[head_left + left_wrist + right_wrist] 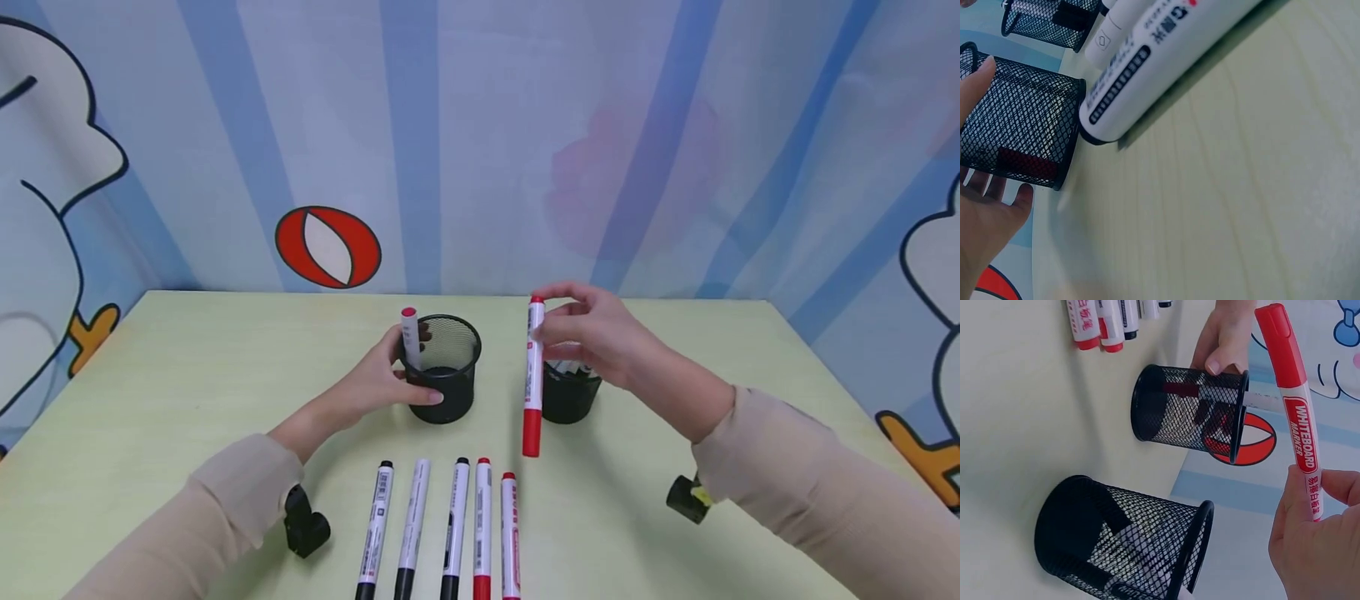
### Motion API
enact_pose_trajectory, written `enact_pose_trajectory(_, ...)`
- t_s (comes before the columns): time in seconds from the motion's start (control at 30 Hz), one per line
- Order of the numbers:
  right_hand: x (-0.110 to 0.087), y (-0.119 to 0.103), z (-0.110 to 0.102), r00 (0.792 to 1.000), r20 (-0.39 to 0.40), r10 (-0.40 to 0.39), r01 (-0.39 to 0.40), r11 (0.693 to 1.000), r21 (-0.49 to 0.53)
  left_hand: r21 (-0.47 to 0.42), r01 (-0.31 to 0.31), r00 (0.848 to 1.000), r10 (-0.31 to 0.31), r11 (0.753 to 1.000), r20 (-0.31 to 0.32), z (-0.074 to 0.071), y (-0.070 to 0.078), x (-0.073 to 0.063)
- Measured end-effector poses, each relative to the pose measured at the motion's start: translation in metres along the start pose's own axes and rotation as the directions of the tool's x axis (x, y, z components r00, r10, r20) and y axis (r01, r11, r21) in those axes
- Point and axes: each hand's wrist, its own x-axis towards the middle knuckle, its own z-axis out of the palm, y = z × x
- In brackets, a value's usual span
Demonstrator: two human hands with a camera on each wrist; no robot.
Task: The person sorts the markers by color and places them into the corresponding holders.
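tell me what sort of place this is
Probably a small indoor recording setup, though I can't be sure: a pale table stands before what looks like a cartoon-printed backdrop, and the person wears black wrist devices, likely cameras.

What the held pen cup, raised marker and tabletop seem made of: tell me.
Pen cup: black-coated metal, probably, from its open mesh wall. Raised marker: likely smooth plastic, given its glossy red cap and printed white barrel. Tabletop: pale, low-sheen wood or laminate; faint grain lines show, but which is unclear.
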Motion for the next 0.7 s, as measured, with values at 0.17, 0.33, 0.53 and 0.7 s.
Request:
enact_pose_trajectory(0.17,0.010,-0.008,0.005,0.999,-0.024,-0.025,0.026,1.000,0.018,0.008,-0.006,1.000,0.006,1.000,-0.003,0.000,0.000,0.001)
enact_pose_trajectory(0.33,0.019,-0.013,0.010,0.998,-0.038,-0.044,0.046,0.997,0.065,0.011,0.003,1.000,-0.003,1.000,-0.005,0.001,0.000,0.001)
enact_pose_trajectory(0.53,0.029,-0.015,0.014,0.996,-0.061,-0.068,0.073,0.993,0.096,0.008,0.011,1.000,-0.011,1.000,-0.009,0.003,0.000,0.000)
enact_pose_trajectory(0.7,0.035,-0.018,0.018,0.993,-0.080,-0.092,0.099,0.990,0.096,0.008,0.036,0.999,-0.036,0.999,-0.010,0.004,0.001,-0.001)
